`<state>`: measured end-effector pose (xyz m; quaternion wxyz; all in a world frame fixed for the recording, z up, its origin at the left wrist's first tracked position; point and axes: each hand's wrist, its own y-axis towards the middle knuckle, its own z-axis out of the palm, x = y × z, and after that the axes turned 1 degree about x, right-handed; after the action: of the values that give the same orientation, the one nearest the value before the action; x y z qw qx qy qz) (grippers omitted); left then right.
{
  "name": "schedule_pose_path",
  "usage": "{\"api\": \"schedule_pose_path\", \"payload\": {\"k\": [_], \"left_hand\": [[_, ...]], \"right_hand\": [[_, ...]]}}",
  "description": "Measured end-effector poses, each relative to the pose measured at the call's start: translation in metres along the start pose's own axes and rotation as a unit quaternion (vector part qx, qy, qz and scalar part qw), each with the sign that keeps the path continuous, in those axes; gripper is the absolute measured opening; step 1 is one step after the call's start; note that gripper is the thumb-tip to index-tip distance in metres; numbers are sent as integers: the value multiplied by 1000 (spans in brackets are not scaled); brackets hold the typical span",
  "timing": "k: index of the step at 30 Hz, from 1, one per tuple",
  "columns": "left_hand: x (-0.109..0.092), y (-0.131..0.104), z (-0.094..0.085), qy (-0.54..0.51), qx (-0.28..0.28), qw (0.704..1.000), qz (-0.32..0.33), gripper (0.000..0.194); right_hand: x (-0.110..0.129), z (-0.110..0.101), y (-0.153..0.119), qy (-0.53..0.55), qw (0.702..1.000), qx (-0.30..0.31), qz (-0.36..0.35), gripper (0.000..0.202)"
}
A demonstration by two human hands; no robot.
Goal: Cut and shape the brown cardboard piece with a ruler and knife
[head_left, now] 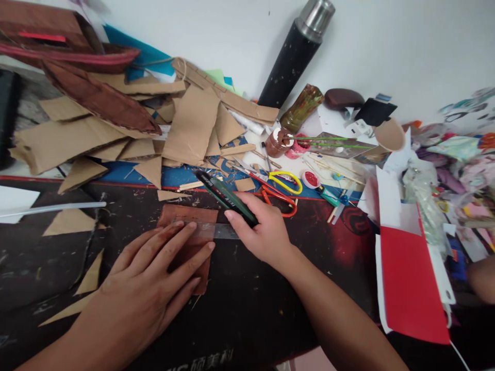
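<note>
My left hand lies flat with its fingers spread over a brown-painted piece of cardboard. Its fingertips rest on a clear ruler that crosses the brown piece. In my right hand is a dark green utility knife with a black front end. The knife is tilted, its front end pointing up and left, above the ruler and apart from the brown piece. I cannot make out a blade. My right hand is close to the ruler's right end, whose tip it hides.
Cardboard scraps pile up behind, beside a brown boat-shaped piece. Scissors with yellow handles, orange-handled scissors and a brown paint jar lie beyond my right hand. A black thermos leans at the wall. A red sheet lies right.
</note>
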<state>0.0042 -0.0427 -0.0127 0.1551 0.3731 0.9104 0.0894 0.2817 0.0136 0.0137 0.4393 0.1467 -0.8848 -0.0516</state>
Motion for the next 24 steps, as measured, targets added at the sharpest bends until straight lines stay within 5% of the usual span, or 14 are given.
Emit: {"api": "schedule_pose_path", "payload": {"k": [6,20,24], "left_hand": [[-1,-1,-1,23,-4,1000,-7,45],[-11,5,1,2,-20,999,-37,44],[-7,5,0,8,-3,1000,-3,45]], "right_hand": [[2,5,-4,-9,999,44,0,27],[-1,-3,-6,9,1000,12,-10,22],[-1,-6,-8,13,1000,4,-12,22]]}}
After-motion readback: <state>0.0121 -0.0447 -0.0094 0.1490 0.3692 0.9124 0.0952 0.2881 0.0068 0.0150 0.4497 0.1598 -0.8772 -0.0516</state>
